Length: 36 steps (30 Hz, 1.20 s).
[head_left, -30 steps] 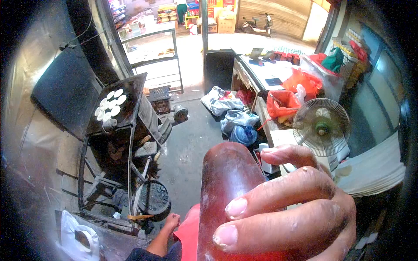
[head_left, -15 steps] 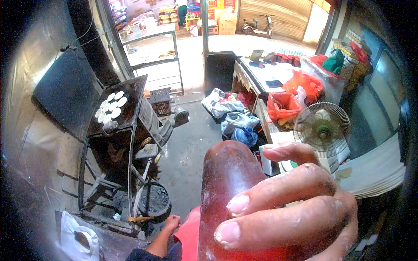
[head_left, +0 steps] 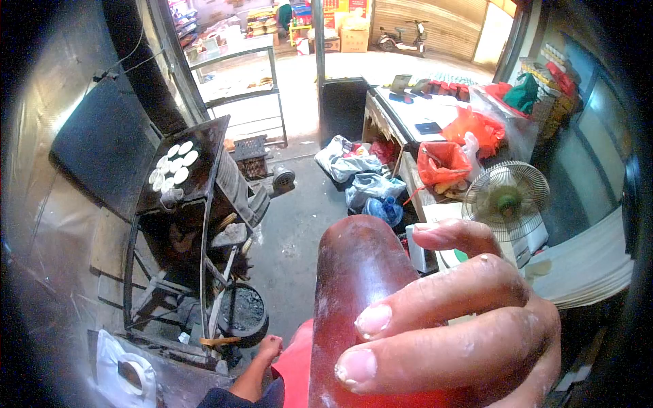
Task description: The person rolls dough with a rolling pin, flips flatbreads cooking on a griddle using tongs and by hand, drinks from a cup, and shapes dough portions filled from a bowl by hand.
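Note:
Very close to the camera, my right hand (head_left: 462,319) has its fingers bent over a thick, rounded, reddish-brown rolling pin (head_left: 360,272). White powder marks the fingers and the pin's smooth surface. One finger is raised off the pin. Lower down, my left hand (head_left: 271,347) is small in view, loosely closed beside the red apron (head_left: 294,360); nothing shows in it. Left of that hand, a wooden handle (head_left: 221,341) lies against the rim of a dark bucket (head_left: 248,333).
Several pale dough rounds (head_left: 177,164) lie on a dark griddle (head_left: 204,146) at left. A fan (head_left: 505,200) stands at right, near an orange-red bag (head_left: 442,163) and a white-topped counter (head_left: 408,115). Plastic bags (head_left: 371,190) and a blue bottle (head_left: 384,212) lie on the floor.
The view shifts very slightly. The fan head has turned a little to the right. Both hands and the rolling pin keep nearly the same place.

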Available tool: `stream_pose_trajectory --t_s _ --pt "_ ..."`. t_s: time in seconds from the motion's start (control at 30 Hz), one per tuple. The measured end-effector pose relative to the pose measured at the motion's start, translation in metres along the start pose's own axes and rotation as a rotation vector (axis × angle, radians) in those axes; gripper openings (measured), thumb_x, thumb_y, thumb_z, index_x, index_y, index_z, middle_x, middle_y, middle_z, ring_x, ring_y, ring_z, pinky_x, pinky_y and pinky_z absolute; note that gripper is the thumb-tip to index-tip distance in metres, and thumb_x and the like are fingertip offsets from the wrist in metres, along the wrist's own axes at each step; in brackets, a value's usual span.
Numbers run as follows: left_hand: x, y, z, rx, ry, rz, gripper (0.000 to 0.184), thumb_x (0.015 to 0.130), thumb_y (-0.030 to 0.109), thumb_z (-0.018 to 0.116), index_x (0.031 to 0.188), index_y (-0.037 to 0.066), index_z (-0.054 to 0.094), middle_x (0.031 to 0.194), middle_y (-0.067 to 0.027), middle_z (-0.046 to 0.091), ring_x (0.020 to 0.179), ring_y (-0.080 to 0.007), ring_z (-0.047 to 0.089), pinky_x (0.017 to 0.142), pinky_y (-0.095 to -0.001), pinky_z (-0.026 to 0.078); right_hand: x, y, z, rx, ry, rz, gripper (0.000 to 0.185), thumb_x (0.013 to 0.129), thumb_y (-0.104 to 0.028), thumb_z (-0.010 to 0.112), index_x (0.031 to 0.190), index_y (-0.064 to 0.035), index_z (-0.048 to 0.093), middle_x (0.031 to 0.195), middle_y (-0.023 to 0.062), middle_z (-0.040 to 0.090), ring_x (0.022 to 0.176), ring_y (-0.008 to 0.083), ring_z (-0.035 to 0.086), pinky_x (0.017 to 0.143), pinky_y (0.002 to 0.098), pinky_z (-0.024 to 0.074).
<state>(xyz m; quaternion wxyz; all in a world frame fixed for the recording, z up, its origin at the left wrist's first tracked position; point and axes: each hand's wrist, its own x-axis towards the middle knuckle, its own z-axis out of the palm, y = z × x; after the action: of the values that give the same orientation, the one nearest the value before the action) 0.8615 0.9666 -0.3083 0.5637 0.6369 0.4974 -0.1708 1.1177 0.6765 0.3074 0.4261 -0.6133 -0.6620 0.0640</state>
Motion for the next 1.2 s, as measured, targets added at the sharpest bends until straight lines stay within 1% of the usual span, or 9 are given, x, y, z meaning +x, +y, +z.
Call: stream_pose_trajectory --t_s 0.07,0.17,0.27,0.33,0.7,0.73,0.83,1.0,1.2 --pt "0.002 -0.001 0.001 -0.005 0.01 0.003 0.02 0.088 0.018 0.064 0.1 0.002 0.063 0.078 -0.0087 0.066 0.059 -0.016 0.062 0.051 -0.0307 0.051 -0.001 0.0 -0.001 0.001 0.002 0.004 0.031 0.083 -0.023 0.075 0.113 -0.0158 0.069 0.116 0.0138 0.068 0.102 0.0286 0.066 0.093 0.0453 0.0505" --pt "-0.001 0.0 -0.001 -0.033 -0.035 -0.034 0.021 0.088 0.019 0.065 0.101 0.002 0.063 0.078 -0.0087 0.066 0.059 -0.0163 0.062 0.052 -0.0307 0.051 -0.001 -0.001 -0.001 0.006 -0.004 0.011 0.03 0.084 -0.023 0.075 0.113 -0.0156 0.069 0.115 0.0139 0.068 0.102 0.0287 0.066 0.093 0.0453 0.0504" --pt "0.004 -0.005 0.001 -0.06 0.003 -0.021 0.021 0.088 0.02 0.064 0.099 0.002 0.064 0.077 -0.0079 0.067 0.058 -0.0162 0.062 0.052 -0.0315 0.05 -0.002 -0.002 -0.002 0.006 -0.003 0.015 0.029 0.084 -0.023 0.075 0.112 -0.0154 0.07 0.115 0.0141 0.068 0.102 0.0288 0.066 0.093 0.0453 0.0503" --pt "0.018 -0.014 0.001 0.076 -0.06 0.029 0.02 0.089 0.021 0.063 0.094 0.002 0.067 0.075 -0.0069 0.067 0.058 -0.0161 0.061 0.052 -0.0324 0.049 -0.002 -0.002 -0.002 0.002 -0.005 0.023 0.029 0.085 -0.023 0.074 0.112 -0.0153 0.07 0.115 0.0142 0.068 0.102 0.0288 0.066 0.092 0.0453 0.0503" --pt "0.013 -0.008 0.003 0.187 -0.066 0.06 0.021 0.089 0.022 0.062 0.091 0.003 0.068 0.076 -0.0069 0.068 0.056 -0.0158 0.06 0.05 -0.0329 0.048 0.0 -0.009 -0.003 -0.007 -0.02 0.048 0.026 0.086 -0.024 0.073 0.111 -0.0145 0.07 0.114 0.0146 0.068 0.101 0.029 0.066 0.092 0.0454 0.0501" --pt "0.01 -0.006 0.003 0.143 -0.022 0.043 0.02 0.089 0.022 0.062 0.092 0.003 0.067 0.076 -0.007 0.068 0.056 -0.0157 0.061 0.05 -0.0327 0.048 0.0 -0.01 -0.003 -0.007 -0.02 0.052 0.026 0.086 -0.024 0.073 0.11 -0.0144 0.07 0.114 0.0147 0.068 0.101 0.0291 0.066 0.092 0.0454 0.0501" --pt "0.017 -0.015 0.004 0.083 -0.025 0.047 0.019 0.089 0.022 0.063 0.095 0.004 0.066 0.077 -0.0075 0.069 0.056 -0.0158 0.061 0.049 -0.0322 0.048 0.002 -0.012 -0.002 -0.015 -0.021 0.063 0.025 0.087 -0.024 0.073 0.11 -0.0142 0.071 0.114 0.0148 0.068 0.101 0.0291 0.066 0.092 0.0454 0.05" --pt "0.013 -0.015 0.001 0.085 -0.038 0.029 0.02 0.09 0.023 0.065 0.097 0.004 0.065 0.076 -0.0073 0.068 0.057 -0.0153 0.061 0.05 -0.0314 0.048 0.001 -0.015 -0.005 -0.018 -0.014 0.103 0.024 0.088 -0.025 0.072 0.109 -0.0139 0.071 0.114 0.015 0.069 0.101 0.0293 0.066 0.092 0.0455 0.0499" --pt "0.009 -0.019 -0.004 0.094 -0.043 0.001 0.021 0.091 0.024 0.067 0.101 0.005 0.063 0.076 -0.007 0.067 0.059 -0.0146 0.06 0.05 -0.0301 0.047 -0.016 -0.022 -0.015 -0.019 0.042 0.25 0.023 0.088 -0.025 0.072 0.109 -0.0135 0.071 0.114 0.0153 0.069 0.1 0.0294 0.066 0.092 0.0455 0.0498"
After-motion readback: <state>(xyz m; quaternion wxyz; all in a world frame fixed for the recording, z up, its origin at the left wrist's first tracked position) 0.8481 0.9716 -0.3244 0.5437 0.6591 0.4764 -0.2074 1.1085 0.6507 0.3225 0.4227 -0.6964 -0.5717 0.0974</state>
